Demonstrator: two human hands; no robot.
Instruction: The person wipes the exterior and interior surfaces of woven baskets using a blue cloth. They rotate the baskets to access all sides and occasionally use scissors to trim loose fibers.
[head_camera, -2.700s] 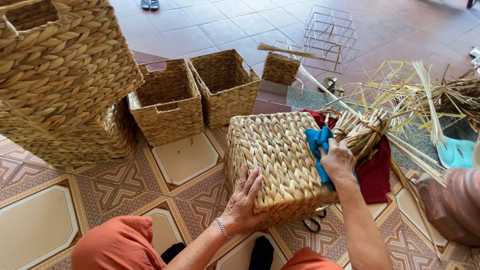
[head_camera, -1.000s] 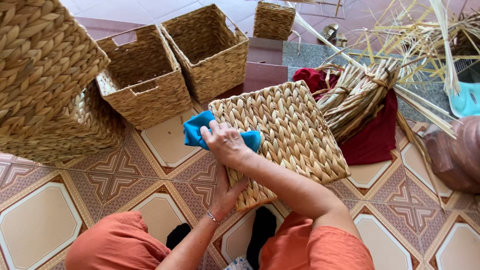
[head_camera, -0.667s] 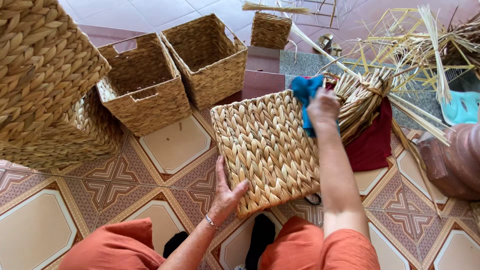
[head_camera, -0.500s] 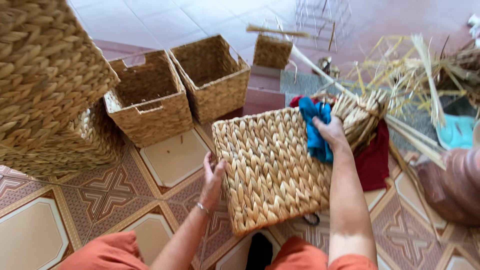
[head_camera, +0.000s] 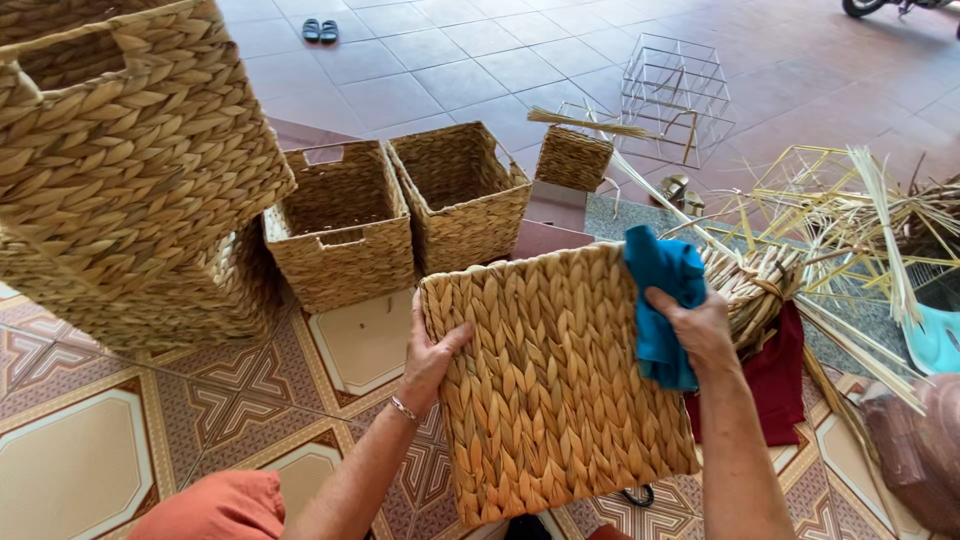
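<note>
Woven basket (head_camera: 555, 385) tilted over floor | left hand (head_camera: 432, 352) clasps its left edge | right hand (head_camera: 695, 325) pinches blue cloth (head_camera: 660, 290) at right edge.

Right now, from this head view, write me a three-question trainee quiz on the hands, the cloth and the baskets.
1. True or false: the right hand presses a blue cloth against the woven basket.
2. Where does the left hand grip the woven basket?
A. its left edge
B. its top rim
C. inside it
3. Fill in: beyond the held basket, two open baskets stand side by side on the ____ floor.

Key
1. True
2. A
3. tiled
</note>
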